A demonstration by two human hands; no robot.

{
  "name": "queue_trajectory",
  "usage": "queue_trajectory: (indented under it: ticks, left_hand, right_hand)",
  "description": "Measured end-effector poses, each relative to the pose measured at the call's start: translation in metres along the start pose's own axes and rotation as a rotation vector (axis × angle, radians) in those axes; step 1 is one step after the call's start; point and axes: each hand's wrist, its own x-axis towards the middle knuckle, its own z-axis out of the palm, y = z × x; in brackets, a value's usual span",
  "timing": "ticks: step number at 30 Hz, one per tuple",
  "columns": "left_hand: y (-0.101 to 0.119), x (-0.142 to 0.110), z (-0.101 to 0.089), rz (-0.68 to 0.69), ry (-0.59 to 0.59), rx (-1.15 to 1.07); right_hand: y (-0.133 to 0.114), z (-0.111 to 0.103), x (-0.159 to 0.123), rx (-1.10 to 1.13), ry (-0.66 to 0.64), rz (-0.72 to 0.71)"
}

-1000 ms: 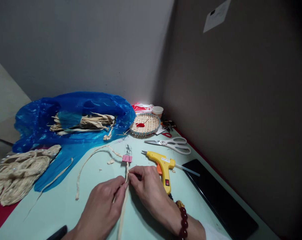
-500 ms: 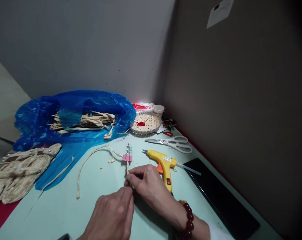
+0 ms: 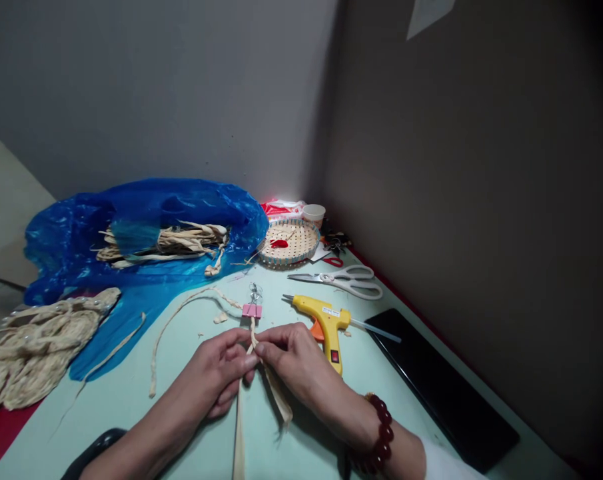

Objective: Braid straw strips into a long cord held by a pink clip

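Braided strand [image 3: 252, 325] sits near yellow glue gun [image 3: 325, 315] and white-handled scissors [image 3: 330, 277].

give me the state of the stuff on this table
Pale plant-fibre braid, lower strands loose
Pink metal binder clip, shut on the braid
Yellow plastic glue gun, loaded, on its side
White-handled metal scissors, blades look closed
Blue crinkled plastic bag, open
White round paper cup, upright
Round woven basket, upright
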Motion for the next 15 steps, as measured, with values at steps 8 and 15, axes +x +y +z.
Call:
queue_trajectory:
  ticks: [8,15]
  left_hand:
    - [-0.0060,-0.0010,0.0006,-0.026,0.112,-0.071]
    - [-0.0104,0.0060,-0.0017,0.023,0.164,-0.014]
  right_hand:
    - [0.0003,0.0029,-0.0049,-0.264,0.097,-0.002]
    - [-0.0037,-0.0010,-0.0088,-0.434,0.089,-0.031]
